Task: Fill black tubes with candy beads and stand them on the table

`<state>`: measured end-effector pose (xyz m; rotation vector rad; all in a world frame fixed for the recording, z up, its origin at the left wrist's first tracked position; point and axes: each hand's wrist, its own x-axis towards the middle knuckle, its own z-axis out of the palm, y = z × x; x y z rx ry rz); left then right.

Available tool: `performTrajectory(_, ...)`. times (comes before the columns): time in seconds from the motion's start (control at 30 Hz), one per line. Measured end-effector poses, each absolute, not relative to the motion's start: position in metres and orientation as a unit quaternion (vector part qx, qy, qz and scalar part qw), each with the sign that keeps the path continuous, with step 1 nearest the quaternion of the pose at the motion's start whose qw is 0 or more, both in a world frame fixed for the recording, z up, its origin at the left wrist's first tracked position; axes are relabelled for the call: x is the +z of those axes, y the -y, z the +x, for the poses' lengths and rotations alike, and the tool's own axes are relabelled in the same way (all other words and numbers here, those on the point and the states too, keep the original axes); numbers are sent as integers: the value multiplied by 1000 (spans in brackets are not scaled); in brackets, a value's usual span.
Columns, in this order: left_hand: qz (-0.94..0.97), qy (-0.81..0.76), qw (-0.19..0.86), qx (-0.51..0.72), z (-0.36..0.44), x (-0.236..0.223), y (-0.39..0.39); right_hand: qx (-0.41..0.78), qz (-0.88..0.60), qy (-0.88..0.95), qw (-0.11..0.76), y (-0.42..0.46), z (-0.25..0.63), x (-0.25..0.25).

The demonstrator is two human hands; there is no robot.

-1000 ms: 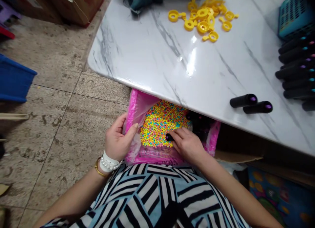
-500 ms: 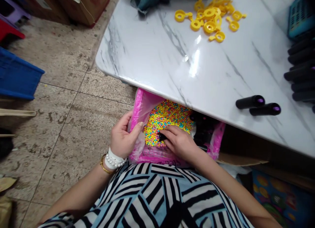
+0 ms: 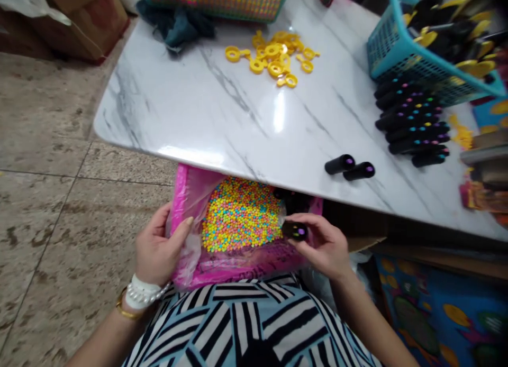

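Observation:
My left hand point(image 3: 161, 245) grips the left rim of a pink plastic-lined tray point(image 3: 238, 269), thumb on the inside. Many small yellow, pink and blue beads point(image 3: 242, 213) fill the tray's left part. Over its right side, my right hand point(image 3: 321, 242) pinches a black tube point(image 3: 294, 230) with a purple bead showing at its end. Other black pieces lie in the tray's right part, partly hidden under the tabletop. Two black tubes point(image 3: 349, 167) with purple ends lie on the marbled table point(image 3: 178, 108) close to its front edge.
Yellow ring-shaped caps point(image 3: 275, 57) are heaped on the table. At the right, a blue basket point(image 3: 416, 55) holds black and yellow pieces, with a pile of black tubes point(image 3: 415, 121) before it. A dark cloth point(image 3: 178, 28) and a woven basket point(image 3: 222, 2) are at the back.
My right hand has lifted out of the beads and moved right, now holding the black tube up with its purple end showing. My left hand stays on the rim. The view has swung right.

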<state>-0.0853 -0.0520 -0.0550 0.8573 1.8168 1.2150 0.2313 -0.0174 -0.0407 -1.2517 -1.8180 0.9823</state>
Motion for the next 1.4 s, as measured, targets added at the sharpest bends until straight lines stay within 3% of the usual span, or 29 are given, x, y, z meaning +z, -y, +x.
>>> performTrajectory(0.13,317,-713,395,485,-85,-55,53,143,-568,655,478,0,279,-19)
performTrajectory(0.23,309,-709,402,490,-84,-55,53,-23,-667,607,430,-26,314,-12)
performTrajectory(0.37,322,-707,391,493,-85,-55,53,-35,-690,629,357,-52,328,-12)
performTrajectory(0.53,325,-715,385,485,-83,-51,53,-117,-664,588,447,-22,302,-19)
performTrajectory(0.6,325,-718,389,477,-82,-49,53,-66,-622,689,366,2,289,-23)
performTrajectory(0.7,330,-719,391,470,-80,-48,52,76,-494,862,81,25,271,-33)
performTrajectory(0.8,349,-712,389,469,-79,-48,51,71,-454,880,-118,29,255,-44)
performTrajectory(0.9,362,-702,383,478,-78,-50,52,25,-468,859,-206,26,239,-50)
performTrajectory(1.07,370,-694,375,490,-77,-51,54,4,-444,851,-280,24,221,-50)
performTrajectory(1.17,388,-685,368,495,-79,-51,55,39,-462,842,-276,16,220,-46)
performTrajectory(1.3,396,-675,367,504,-80,-52,54,184,-553,802,-131,-1,220,-38)
performTrajectory(1.4,392,-673,370,507,-79,-53,55,280,-517,808,-37,-5,215,-40)
